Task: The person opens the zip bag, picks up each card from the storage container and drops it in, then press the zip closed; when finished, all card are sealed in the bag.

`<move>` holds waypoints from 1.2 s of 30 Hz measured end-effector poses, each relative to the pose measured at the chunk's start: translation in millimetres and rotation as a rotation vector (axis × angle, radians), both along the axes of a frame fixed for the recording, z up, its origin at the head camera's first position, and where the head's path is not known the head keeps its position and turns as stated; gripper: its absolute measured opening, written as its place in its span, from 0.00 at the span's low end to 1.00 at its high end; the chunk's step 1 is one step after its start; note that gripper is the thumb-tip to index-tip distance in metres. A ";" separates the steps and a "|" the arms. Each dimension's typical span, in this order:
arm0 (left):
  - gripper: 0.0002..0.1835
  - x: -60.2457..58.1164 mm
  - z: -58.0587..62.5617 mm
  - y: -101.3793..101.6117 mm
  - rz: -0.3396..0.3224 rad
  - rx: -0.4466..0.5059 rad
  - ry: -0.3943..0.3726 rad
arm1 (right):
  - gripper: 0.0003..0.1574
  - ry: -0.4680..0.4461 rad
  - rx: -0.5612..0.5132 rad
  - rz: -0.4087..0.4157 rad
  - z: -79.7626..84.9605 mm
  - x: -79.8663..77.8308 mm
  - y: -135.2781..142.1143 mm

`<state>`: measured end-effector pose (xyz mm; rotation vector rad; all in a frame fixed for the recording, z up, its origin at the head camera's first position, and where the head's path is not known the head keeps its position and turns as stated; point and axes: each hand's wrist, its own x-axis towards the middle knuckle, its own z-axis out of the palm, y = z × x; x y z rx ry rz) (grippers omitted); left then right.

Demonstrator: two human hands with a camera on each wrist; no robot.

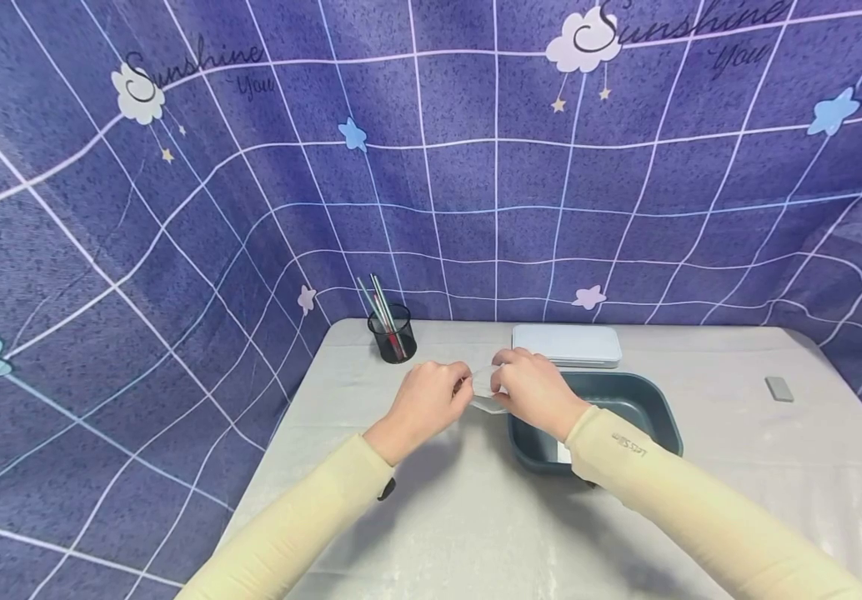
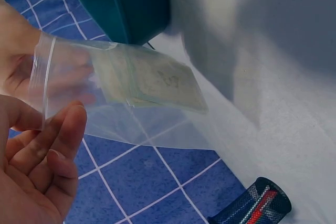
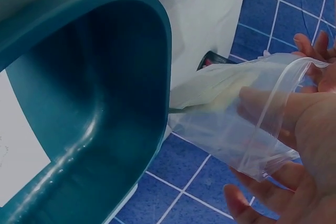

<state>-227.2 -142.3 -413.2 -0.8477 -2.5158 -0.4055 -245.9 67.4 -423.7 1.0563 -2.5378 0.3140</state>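
Note:
A clear zip bag (image 2: 173, 135) with several pale, flat pieces (image 2: 165, 77) in it is held between my two hands over the table. My left hand (image 1: 431, 400) pinches the bag's zip edge between thumb and fingers. At the bag's mouth, my right hand (image 1: 536, 392) grips it from the other side. One right digit (image 3: 262, 100) shows through the plastic; I cannot tell whether it is inside the bag. The dark teal bin (image 1: 644, 392) stands just under my right wrist, with a white sheet (image 3: 21, 145) lying in it.
A black mesh cup (image 1: 395, 340) with pens and thin sticks stands at the back left. Behind the bin lies a white case (image 1: 566, 343). A small grey block (image 1: 779, 389) is at the far right. A patterned blue curtain (image 1: 476, 183) hangs along the table's back and left.

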 end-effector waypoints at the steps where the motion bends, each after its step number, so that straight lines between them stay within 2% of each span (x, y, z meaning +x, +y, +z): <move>1: 0.08 0.0 -0.1 -0.2 -0.001 0.002 -0.001 | 0.07 0.001 -0.003 0.003 0.8 0.1 -0.2; 10: 0.08 -0.5 -0.7 -2.6 0.008 0.005 -0.008 | 0.10 0.016 -0.036 0.014 6.0 3.2 6.3; 18: 0.08 0.2 -0.7 -3.3 0.004 0.019 -0.006 | 0.14 0.066 -0.155 0.086 19.0 11.5 26.4; 24: 0.08 1.1 -1.5 -2.4 0.003 0.025 -0.011 | 0.08 0.098 -0.213 0.039 26.3 13.3 51.8; 27: 0.08 1.6 -1.4 -2.0 0.005 0.021 -0.015 | 0.05 0.072 -0.204 -0.004 24.6 12.0 66.7; 31: 0.07 1.4 -1.2 -1.7 0.014 0.012 -0.023 | 0.03 -0.016 -0.173 -0.062 16.5 8.4 85.7; 36: 0.07 0.8 -1.7 -1.9 0.023 0.011 -0.018 | 0.08 -0.089 -0.113 -0.100 -2.0 1.9 106.5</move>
